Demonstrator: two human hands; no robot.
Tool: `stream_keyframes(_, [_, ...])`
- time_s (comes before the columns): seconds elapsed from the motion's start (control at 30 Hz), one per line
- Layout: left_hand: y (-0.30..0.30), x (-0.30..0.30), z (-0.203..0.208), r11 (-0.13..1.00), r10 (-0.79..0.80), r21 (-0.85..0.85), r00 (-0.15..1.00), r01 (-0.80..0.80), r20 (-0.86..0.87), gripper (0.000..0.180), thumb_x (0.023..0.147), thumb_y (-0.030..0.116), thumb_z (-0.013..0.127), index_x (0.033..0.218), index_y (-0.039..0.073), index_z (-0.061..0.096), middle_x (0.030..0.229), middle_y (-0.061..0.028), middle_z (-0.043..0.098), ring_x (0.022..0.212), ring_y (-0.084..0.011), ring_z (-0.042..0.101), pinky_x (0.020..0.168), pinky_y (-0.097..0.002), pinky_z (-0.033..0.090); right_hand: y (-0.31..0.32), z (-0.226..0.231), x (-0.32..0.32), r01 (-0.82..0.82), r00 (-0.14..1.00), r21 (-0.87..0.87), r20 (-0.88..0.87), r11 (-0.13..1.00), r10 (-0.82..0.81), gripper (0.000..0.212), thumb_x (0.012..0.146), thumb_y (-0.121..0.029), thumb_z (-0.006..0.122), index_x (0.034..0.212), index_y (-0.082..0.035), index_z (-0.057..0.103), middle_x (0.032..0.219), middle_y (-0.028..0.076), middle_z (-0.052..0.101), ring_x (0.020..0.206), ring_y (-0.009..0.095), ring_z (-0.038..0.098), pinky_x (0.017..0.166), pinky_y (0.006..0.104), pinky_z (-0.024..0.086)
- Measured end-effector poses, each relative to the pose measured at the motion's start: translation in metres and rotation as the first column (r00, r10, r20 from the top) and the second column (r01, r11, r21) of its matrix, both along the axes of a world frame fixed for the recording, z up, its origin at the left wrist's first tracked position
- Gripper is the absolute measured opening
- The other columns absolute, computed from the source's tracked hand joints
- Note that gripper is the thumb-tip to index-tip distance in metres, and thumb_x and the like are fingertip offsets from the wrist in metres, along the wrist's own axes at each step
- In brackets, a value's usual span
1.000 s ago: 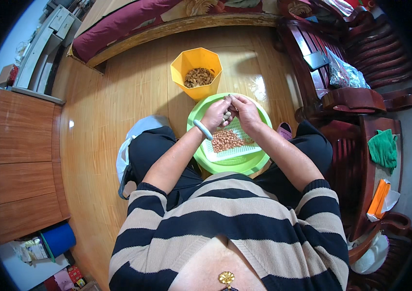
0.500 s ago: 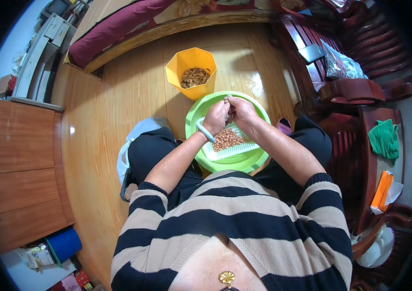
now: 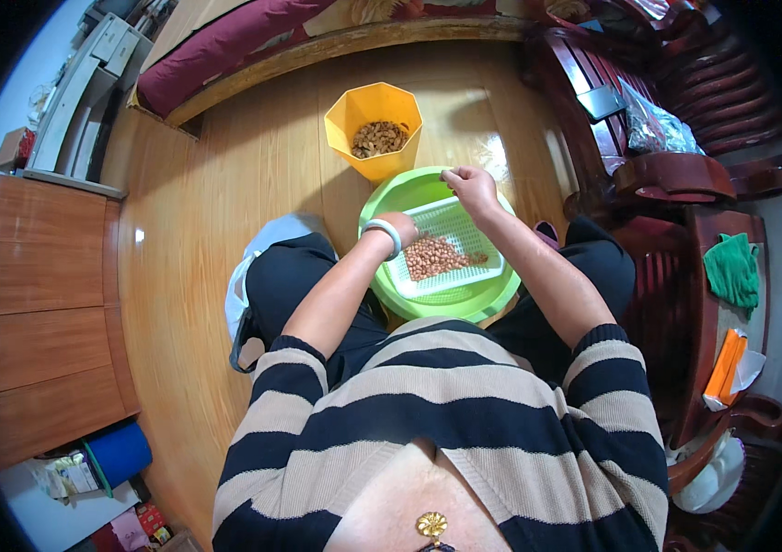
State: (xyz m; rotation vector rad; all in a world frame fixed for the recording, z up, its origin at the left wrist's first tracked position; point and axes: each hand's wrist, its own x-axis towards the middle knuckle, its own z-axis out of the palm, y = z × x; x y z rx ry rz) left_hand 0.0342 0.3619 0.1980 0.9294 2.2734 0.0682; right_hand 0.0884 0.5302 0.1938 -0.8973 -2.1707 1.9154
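A green basin point(image 3: 492, 304) stands on the floor between my knees. Inside it rests a white perforated basket point(image 3: 432, 219) with a spread of small reddish-brown nuts point(image 3: 437, 258), which look like shelled peanuts. My left hand point(image 3: 397, 230), with a pale bangle at the wrist, reaches down at the basket's left edge; its fingers are hidden from above. Over the basin's far right rim is my right hand point(image 3: 471, 190), fingers curled together in a pinch. Whatever it holds is too small to make out. Just beyond the basin, a yellow bin point(image 3: 340, 129) holds brown shells point(image 3: 379, 138).
A pale plastic bag point(image 3: 237, 267) lies by my left knee. Dark wooden seating point(image 3: 676, 175) lines the right side, with a green cloth point(image 3: 731, 269) and an orange packet point(image 3: 727, 368) on it. Wooden cabinets point(image 3: 37, 285) stand left; a low bed-like frame point(image 3: 317, 64) is at the back.
My hands were together above the basket and have parted. The left went down to the basket's left edge; the right moved toward the far right rim. More of the basket now shows.
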Motion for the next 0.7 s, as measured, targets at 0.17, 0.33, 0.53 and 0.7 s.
stream_keyframes(0.17, [0.004,-0.008,0.008,0.978,0.078,-0.205,0.971,-0.031,0.226,0.043,0.086,0.035,0.046,0.105,0.002,0.063,0.11,-0.0197,0.061,0.102,-0.0294,0.059,0.09,-0.0361,0.043,-0.002,0.003,0.003,-0.116,0.984,0.268,0.163,0.956,0.073,0.027,0.079,-0.03,0.068,0.087,-0.004,0.069,0.072,0.008,0.065,0.063,0.015,0.058,0.062,0.0317,0.046])
stream_keyframes(0.33, [0.004,-0.004,-0.012,1.0,0.029,-0.009,0.99,-0.028,0.136,0.043,0.087,0.038,0.047,0.084,-0.001,0.066,0.077,-0.0151,0.065,0.071,-0.0261,0.062,0.071,-0.0357,0.046,-0.001,0.009,0.002,-0.131,0.981,0.278,0.175,0.952,0.084,0.027,0.079,-0.029,0.068,0.088,-0.004,0.069,0.076,0.01,0.066,0.068,0.018,0.062,0.066,0.0326,0.048])
stream_keyframes(0.53, [0.002,-0.018,-0.018,0.863,0.185,0.308,0.819,-0.399,0.542,0.033,0.093,0.028,0.043,0.068,0.006,0.047,0.058,-0.0026,0.05,0.046,-0.0127,0.042,0.045,-0.0289,0.034,-0.018,0.04,-0.054,-0.243,0.959,0.375,0.23,0.894,0.165,0.028,0.077,-0.029,0.068,0.091,-0.006,0.069,0.083,0.013,0.068,0.076,0.023,0.065,0.072,0.0336,0.049])
stream_keyframes(0.7, [0.009,-0.05,-0.008,0.61,0.283,0.353,0.611,-0.71,0.739,0.03,0.091,0.039,0.041,0.07,0.017,0.043,0.054,0.0023,0.043,0.04,-0.0088,0.035,0.038,-0.0251,0.023,-0.015,0.042,-0.132,-0.094,0.99,0.52,-0.045,0.849,0.137,0.032,0.076,-0.033,0.068,0.095,-0.007,0.069,0.088,0.015,0.067,0.082,0.026,0.065,0.076,0.0343,0.049])
